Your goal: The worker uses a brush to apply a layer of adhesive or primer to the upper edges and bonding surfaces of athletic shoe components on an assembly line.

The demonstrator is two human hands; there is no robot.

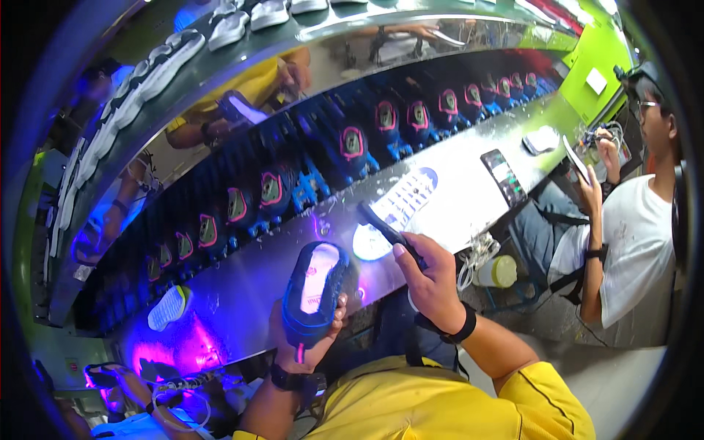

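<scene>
My left hand (331, 339) grips a dark blue shoe upper (299, 293) from below, over the near edge of the bench. A pale, printed surface faces up inside its dark rim, and a pink loop hangs at the near end. My right hand (434, 282) is closed around a slim black tool (383, 226), whose far tip points up and left. What kind of tool it is, I cannot make out. Just beyond that tip, a white shoe sole (400, 209) with a blue end lies on the metal bench (455, 198), apart from my hands.
Several dark shoe uppers (352, 143) stand in blue holders along the far side. White soles (150, 81) line a rack beyond. A phone (504, 178) and a pale sole (169, 308) rest on the bench. A co-worker (623, 242) sits at the right; another's arm (136, 389) shows lower left.
</scene>
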